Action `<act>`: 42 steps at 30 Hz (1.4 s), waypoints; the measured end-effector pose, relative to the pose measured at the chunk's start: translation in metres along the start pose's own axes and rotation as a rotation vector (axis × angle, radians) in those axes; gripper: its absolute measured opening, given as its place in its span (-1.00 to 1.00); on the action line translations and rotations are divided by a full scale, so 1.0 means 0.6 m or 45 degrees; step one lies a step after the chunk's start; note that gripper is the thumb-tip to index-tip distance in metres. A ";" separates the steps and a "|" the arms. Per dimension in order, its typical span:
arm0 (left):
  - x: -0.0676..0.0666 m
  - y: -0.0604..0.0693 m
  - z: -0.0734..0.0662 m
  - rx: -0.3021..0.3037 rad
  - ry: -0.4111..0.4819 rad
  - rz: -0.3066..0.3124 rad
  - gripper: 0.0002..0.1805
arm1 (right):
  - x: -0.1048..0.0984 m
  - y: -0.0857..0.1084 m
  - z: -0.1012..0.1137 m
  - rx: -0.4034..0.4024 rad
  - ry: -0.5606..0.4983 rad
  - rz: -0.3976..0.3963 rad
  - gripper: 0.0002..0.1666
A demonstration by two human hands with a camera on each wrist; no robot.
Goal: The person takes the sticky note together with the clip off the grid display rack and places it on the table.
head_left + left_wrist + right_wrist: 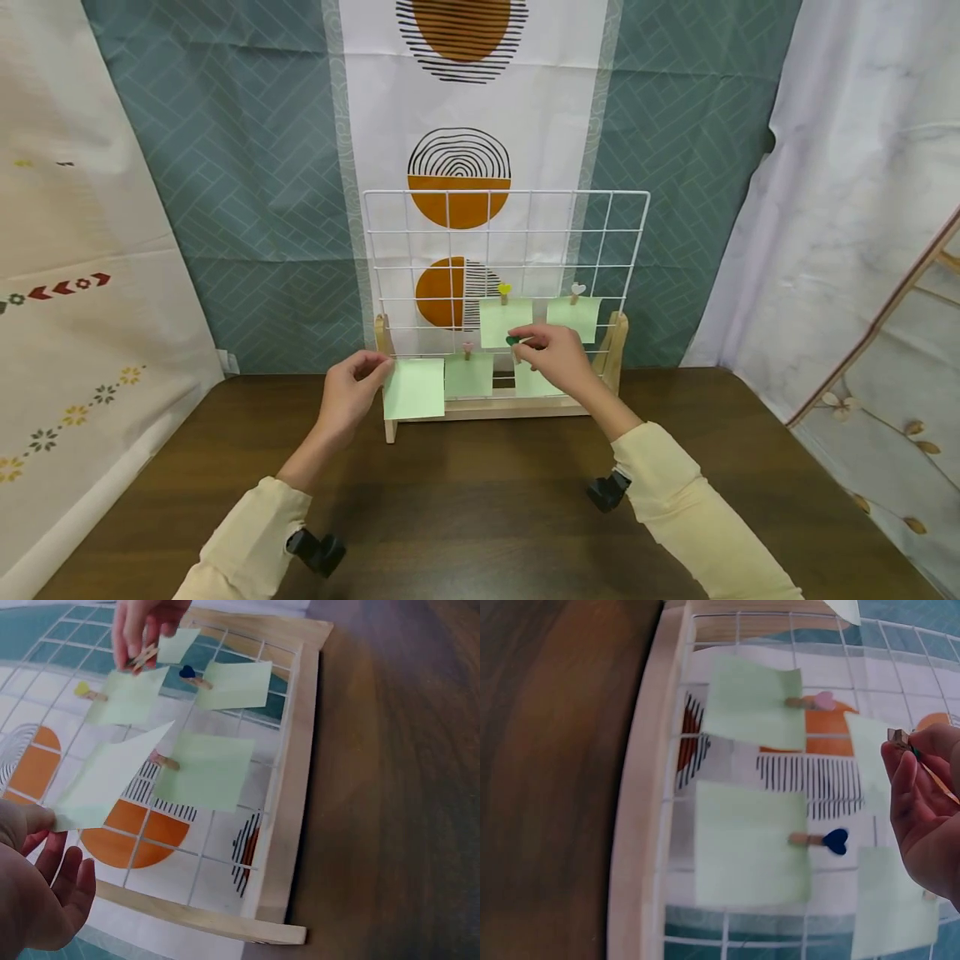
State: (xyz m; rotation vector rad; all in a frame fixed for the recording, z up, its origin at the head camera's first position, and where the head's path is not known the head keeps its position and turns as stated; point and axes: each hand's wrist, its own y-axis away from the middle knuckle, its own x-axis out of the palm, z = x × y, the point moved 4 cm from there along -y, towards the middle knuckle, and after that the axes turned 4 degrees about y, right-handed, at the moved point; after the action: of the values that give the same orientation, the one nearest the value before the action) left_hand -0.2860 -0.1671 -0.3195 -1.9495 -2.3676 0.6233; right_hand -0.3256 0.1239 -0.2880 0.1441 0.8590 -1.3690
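My left hand (349, 395) pinches a pale green paper note (414, 389) by its upper left edge, in front of the left end of a white wire grid (506, 192). In the left wrist view the note (112, 776) is tilted, apart from the pinned ones. My right hand (558, 358) pinches a small wooden clothespin (898, 738) with a green heart (513, 340), before the grid's middle. Other green notes hang on the grid under heart clothespins: yellow (505, 289), white (577, 289), pink (468, 348) and dark blue (835, 841).
The grid stands in a wooden base (510, 408) at the back of a dark brown table (480, 508). Behind it hangs a teal and white patterned cloth (240, 183). Pale curtains (847, 208) flank the table. A black wrist camera (315, 552) sits at each sleeve.
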 end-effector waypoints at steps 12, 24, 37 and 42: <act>-0.026 0.028 0.054 -0.153 -0.002 0.039 -0.74 | -0.040 0.059 -0.074 0.067 -0.002 -0.004 -0.68; -0.059 0.045 0.102 -0.192 -0.062 0.080 -0.73 | -0.078 0.112 -0.155 0.197 0.129 -0.059 -0.71; -0.090 0.055 0.159 -0.289 -0.135 0.183 -0.73 | -0.104 0.149 -0.214 0.260 0.133 -0.074 -0.73; -0.099 0.058 0.177 -0.310 -0.170 0.216 -0.74 | -0.106 0.163 -0.236 0.312 0.135 -0.007 -0.71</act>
State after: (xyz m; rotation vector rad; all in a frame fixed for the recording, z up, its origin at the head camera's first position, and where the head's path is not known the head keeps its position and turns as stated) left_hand -0.2671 -0.2492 -0.4140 -2.2962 -2.4776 0.5057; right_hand -0.2994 0.2772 -0.3855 0.4065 0.7769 -1.4793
